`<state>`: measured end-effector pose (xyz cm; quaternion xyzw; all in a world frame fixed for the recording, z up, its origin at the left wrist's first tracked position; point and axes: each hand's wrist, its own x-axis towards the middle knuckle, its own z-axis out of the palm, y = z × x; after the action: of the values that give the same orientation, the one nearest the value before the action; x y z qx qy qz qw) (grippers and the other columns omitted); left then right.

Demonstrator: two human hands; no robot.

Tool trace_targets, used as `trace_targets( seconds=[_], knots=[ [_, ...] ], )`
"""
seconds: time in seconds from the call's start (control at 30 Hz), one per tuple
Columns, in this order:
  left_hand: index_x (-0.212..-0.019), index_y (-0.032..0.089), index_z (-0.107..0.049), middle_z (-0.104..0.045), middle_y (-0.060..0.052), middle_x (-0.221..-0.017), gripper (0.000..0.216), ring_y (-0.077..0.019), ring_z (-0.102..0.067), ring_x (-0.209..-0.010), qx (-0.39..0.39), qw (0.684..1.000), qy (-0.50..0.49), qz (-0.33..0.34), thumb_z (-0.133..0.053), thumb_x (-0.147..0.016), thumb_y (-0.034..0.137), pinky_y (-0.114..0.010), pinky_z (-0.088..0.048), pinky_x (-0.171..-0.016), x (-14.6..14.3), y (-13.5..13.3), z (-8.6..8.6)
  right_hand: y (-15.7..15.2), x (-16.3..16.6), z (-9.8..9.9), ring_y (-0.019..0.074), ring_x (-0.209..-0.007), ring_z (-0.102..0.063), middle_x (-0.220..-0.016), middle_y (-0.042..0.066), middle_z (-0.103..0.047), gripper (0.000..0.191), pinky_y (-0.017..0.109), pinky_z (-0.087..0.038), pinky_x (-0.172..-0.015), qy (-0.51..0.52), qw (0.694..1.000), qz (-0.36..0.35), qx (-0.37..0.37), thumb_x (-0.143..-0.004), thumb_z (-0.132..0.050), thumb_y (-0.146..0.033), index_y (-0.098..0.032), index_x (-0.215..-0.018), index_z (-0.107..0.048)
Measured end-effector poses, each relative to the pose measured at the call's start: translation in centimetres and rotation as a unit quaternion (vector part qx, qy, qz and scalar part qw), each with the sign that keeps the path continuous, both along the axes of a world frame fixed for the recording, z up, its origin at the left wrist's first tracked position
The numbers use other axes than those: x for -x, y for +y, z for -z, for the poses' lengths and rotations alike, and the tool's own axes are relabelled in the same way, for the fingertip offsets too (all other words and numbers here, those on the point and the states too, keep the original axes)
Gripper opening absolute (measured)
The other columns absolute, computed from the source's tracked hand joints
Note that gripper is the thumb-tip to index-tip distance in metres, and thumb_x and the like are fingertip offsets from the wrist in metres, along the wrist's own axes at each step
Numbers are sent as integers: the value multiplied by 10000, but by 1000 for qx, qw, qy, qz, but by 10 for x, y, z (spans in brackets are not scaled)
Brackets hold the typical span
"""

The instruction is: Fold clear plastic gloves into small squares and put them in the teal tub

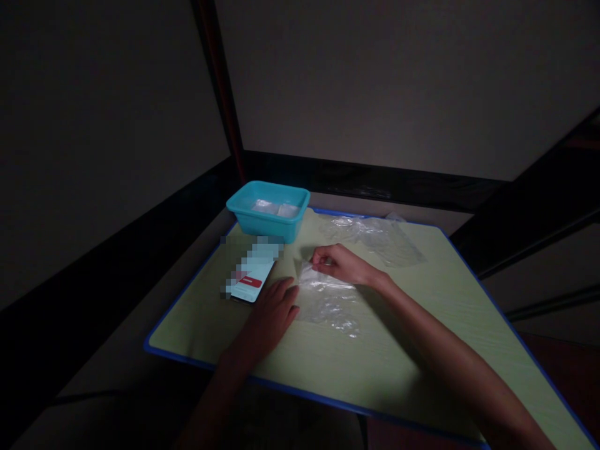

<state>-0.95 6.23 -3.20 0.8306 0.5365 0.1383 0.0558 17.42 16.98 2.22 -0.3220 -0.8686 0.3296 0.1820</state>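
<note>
A clear plastic bag (328, 309) lies flat on the table in front of me. My right hand (335, 262) pinches its far left edge, lifting that part a little off the surface. Beside the bag's left edge, my left hand (276, 306) rests palm down with its fingers stretched out. Whether its fingertips touch the plastic I cannot tell. Just left of that hand lies a phone (253, 278) with a lit screen, partly blurred out.
A turquoise basin (269, 222) with folded clear plastic (276, 207) inside stands at the table's far left corner. More clear plastic bags (375, 237) lie spread along the far side. The pale table (422, 375) has a blue rim, and walls stand behind and to the left.
</note>
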Motion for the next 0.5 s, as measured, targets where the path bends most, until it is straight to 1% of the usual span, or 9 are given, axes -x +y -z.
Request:
trace_targets(
  seconds=[0.13,0.2,0.37,0.5],
  knots=[
    [-1174,124,-522,-507,-152,-1252,337,-286,-461,-1179,-12,1000,-12,-2,-524,-840,166,-466,-403,-977,0,0,4,-18,0,-2,133,-641,-544,-694,17,-597,74,241,-387,-601,-14,1000,0,-22,-798,-532,-154,-148,-743,-581],
    [-1179,134,-517,-501,-146,-1250,340,-285,-454,-1182,-19,1000,-15,-2,-523,-841,173,-464,-398,-982,1,0,5,-26,1,-1,135,-641,-552,-715,22,-610,71,244,-388,-601,-34,998,-2,-48,-812,-529,-152,-154,-770,-586],
    [-1170,127,-513,-492,-156,-1241,328,-286,-452,-1178,-27,999,-21,0,-513,-845,173,-459,-395,-983,2,-1,6,-47,1,1,173,-744,-580,-794,59,-632,110,272,-414,-641,-107,982,-4,-157,-871,-483,-181,-158,-825,-581],
    [-1131,136,-526,-486,-158,-1247,281,-280,-441,-1192,-29,999,-31,3,-497,-855,180,-461,-394,-983,2,-1,7,-64,3,4,182,-769,-563,-768,65,-630,214,273,-433,-641,-146,962,-24,-228,-920,-391,-193,-155,-820,-577]
  ],
)
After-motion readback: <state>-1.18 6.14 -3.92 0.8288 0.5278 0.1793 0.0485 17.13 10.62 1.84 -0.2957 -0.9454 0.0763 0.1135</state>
